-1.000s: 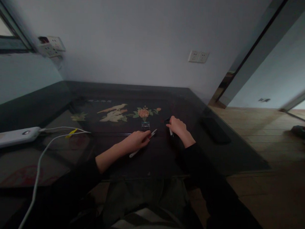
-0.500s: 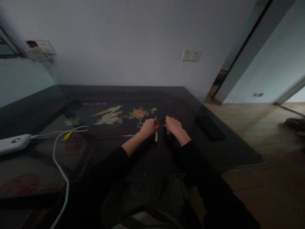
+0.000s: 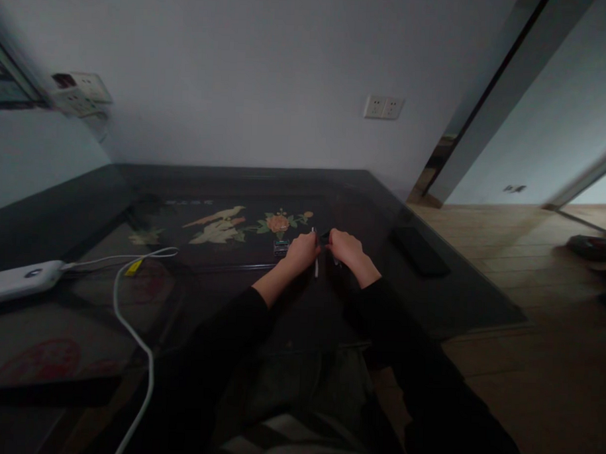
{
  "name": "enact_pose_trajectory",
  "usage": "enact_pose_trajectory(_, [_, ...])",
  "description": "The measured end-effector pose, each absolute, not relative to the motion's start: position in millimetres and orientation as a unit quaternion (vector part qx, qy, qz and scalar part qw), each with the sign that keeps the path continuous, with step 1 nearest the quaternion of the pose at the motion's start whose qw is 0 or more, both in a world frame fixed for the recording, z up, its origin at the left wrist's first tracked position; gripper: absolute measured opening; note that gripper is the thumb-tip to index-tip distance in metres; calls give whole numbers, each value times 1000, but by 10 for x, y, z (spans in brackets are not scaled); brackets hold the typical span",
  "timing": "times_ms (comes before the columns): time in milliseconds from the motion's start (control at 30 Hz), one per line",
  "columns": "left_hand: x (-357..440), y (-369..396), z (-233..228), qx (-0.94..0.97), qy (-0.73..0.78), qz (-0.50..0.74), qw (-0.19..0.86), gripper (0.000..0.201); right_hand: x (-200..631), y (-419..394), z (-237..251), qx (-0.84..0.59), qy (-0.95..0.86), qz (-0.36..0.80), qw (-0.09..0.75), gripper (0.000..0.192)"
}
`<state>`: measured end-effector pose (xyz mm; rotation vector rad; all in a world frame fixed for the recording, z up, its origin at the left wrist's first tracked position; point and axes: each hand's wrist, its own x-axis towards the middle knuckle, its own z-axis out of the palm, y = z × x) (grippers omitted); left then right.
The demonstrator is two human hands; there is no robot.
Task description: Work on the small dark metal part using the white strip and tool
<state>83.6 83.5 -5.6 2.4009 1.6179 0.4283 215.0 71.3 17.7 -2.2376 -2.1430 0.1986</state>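
My left hand (image 3: 303,250) is closed around a thin white stick-like piece (image 3: 317,267), whose ends show above and below the fingers. My right hand (image 3: 346,248) is closed on a small dark object (image 3: 325,236) with a pale, shiny end poking out beneath the palm; its kind cannot be made out. Both hands are close together over the dark table, with a narrow gap between the fingertips. Just left of my left hand lies a small clear, shiny box-like thing (image 3: 281,247).
A flat black slab (image 3: 420,251), like a phone, lies right of my hands on the dark table (image 3: 290,299). At left, a white power bank-like device (image 3: 27,280) has a white cable (image 3: 130,337) with a yellow tag (image 3: 134,267). Wall sockets (image 3: 383,107) are behind.
My left hand has shifted slightly right, with the white piece in it, closer to my right hand. More of the clear box shows. The right hand has hardly moved.
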Motion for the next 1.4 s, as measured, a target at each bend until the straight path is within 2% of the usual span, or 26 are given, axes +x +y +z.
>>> enact_pose_trajectory(833, [772,803,4,805,568,138,99,24,2267,741,250,-730,-675,90,52,19])
enact_pose_trajectory(1000, [779,800,-8,804,571,135,96,27,2293,737,296,-749,-651,71,100,19])
enact_pose_trajectory(1167, [771,787,63,808,559,153,109,22,2293,718,363,-755,-632,18,173,11])
enact_pose_trajectory(1400, [170,920,226,783,543,276,126,17,2111,678,310,-665,-675,14,319,11])
